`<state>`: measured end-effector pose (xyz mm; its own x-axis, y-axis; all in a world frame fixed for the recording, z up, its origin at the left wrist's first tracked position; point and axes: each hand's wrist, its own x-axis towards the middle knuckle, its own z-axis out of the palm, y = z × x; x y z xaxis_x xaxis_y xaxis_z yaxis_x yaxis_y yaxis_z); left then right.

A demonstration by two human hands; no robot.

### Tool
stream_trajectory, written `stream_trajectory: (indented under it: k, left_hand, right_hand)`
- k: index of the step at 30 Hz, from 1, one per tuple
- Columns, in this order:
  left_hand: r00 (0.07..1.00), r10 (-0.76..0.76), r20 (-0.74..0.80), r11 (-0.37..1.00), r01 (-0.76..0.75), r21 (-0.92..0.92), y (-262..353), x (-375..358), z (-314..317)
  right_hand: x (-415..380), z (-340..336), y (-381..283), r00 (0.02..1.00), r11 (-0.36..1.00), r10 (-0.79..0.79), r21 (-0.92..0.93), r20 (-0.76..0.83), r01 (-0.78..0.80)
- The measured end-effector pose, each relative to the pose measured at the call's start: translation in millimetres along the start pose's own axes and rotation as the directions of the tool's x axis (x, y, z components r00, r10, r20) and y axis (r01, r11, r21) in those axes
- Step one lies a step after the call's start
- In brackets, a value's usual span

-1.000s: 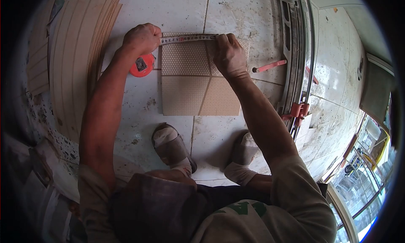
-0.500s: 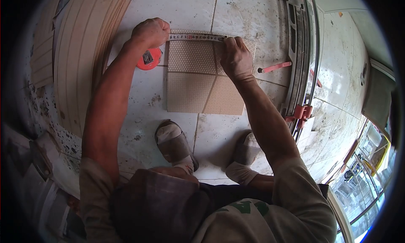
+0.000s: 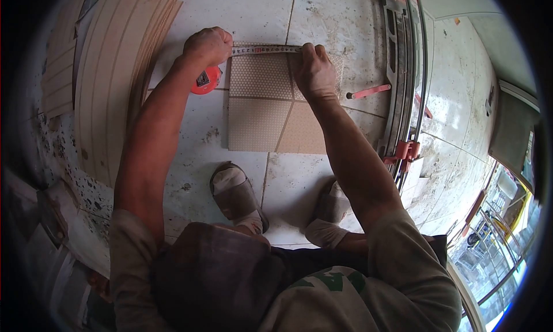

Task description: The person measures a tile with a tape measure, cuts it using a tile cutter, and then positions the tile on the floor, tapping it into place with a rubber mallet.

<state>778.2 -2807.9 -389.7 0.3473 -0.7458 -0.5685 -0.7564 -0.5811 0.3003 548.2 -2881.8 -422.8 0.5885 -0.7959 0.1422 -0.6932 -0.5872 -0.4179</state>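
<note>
A tile (image 3: 259, 124) lies on the floor, its textured back facing up, crossed by grooves. Along its far edge runs the pale blade of a tape measure (image 3: 265, 49), printed with numbers. At the tile's far left corner, my left hand (image 3: 208, 46) is closed on the blade. The tape's red case (image 3: 207, 81) shows just below that hand, partly behind my wrist. My right hand (image 3: 315, 73) pinches the blade farther right, over the tile's right part, and covers some of the tile. Whatever lies inside the right fingertips is hidden.
Several stacked tiles or planks (image 3: 112, 84) stand at the left. To the right is a long tile cutter (image 3: 406, 90) with metal rails, and a red handle (image 3: 368, 92) sticks out beside it. My two feet in slippers (image 3: 236, 196) are below the tile.
My right hand has shifted left along the tape, toward my left hand. The left hand stays at the tile's corner, and the red case sits slightly more behind my wrist.
</note>
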Motion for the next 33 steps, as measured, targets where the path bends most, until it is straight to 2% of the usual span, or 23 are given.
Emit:
stream_trajectory:
  k: [4, 9, 11, 13, 15, 16, 17, 19, 21, 22, 23, 24, 26, 27, 30, 32, 33]
  left_hand:
    - [0.999, 0.009, -0.053, 1.0, -0.01, -0.016, -2, -4, 5]
    - [0.998, 0.014, -0.068, 0.998, -0.018, -0.058, -9, -2, 9]
    - [0.999, 0.015, -0.041, 0.998, -0.018, -0.066, -14, -2, 16]
    - [0.983, 0.038, -0.18, 0.988, -0.063, -0.139, -22, 0, 24]
    - [0.983, 0.031, -0.181, 0.984, -0.062, -0.169, -23, -3, 21]
    - [0.982, 0.019, -0.188, 0.978, -0.057, -0.2, -23, -5, 19]
    - [0.983, 0.022, -0.184, 0.978, -0.06, -0.201, -27, -5, 21]
    - [0.975, -0.052, -0.215, 0.935, -0.027, -0.352, -41, -2, 24]
    - [0.977, -0.051, -0.208, 0.907, -0.042, -0.419, -60, 3, 33]
    - [0.979, -0.047, -0.199, 0.877, -0.055, -0.478, -66, 5, 35]
    - [0.948, -0.03, -0.316, 0.904, -0.109, -0.413, -66, 0, 35]
    - [0.943, -0.061, -0.327, 0.894, -0.094, -0.438, -71, 3, 41]
    - [0.934, -0.065, -0.352, 0.888, -0.107, -0.447, -80, 11, 49]
    - [0.94, -0.077, -0.333, 0.887, -0.088, -0.454, -83, 10, 50]
    - [0.938, -0.096, -0.334, 0.877, -0.079, -0.474, -89, 11, 49]
    - [0.934, -0.106, -0.34, 0.87, -0.078, -0.487, -87, -2, 45]
    - [0.886, -0.08, -0.457, 0.919, -0.112, -0.377, -77, -14, 38]
  right_hand:
    - [14, -4, 0, 0.993, 0.999, 0.026, -0.046, 0.114, -0.021]
    - [16, -5, 4, 0.991, 0.998, 0.021, -0.06, 0.13, -0.013]
    - [18, -8, 7, 0.996, 0.998, -0.046, -0.029, 0.073, 0.048]
    - [20, -19, 7, 0.997, 0.999, -0.043, -0.021, 0.06, 0.044]
    - [20, -37, 9, 0.996, 0.996, -0.094, -0.003, 0.0, 0.094]
    - [21, -47, 15, 0.981, 0.981, -0.192, -0.035, 0.002, 0.192]
    - [18, -57, 22, 0.982, 0.981, -0.188, -0.038, 0.004, 0.188]
    - [7, -82, 36, 0.92, 0.962, -0.257, -0.014, 0.298, 0.273]
    - [-11, -122, 44, 0.774, 0.958, -0.162, -0.092, 0.612, 0.272]
    - [-24, -140, 55, 0.74, 0.936, -0.207, -0.091, 0.64, 0.34]
    - [-36, -155, 65, 0.708, 0.91, -0.248, -0.092, 0.661, 0.404]
    - [-46, -167, 68, 0.725, 0.914, -0.24, -0.103, 0.646, 0.394]
    - [-65, -186, 72, 0.748, 0.983, -0.061, -0.09, 0.661, 0.159]
    - [-76, -186, 76, 0.762, 0.984, -0.056, -0.092, 0.645, 0.15]
    - [-112, -160, 86, 0.868, 0.995, 0.052, 0.049, 0.494, -0.087]
    - [-136, -139, 88, 0.871, 0.991, 0.06, 0.079, 0.488, -0.113]
    - [-144, -134, 84, 0.874, 0.986, 0.075, 0.096, 0.48, -0.137]
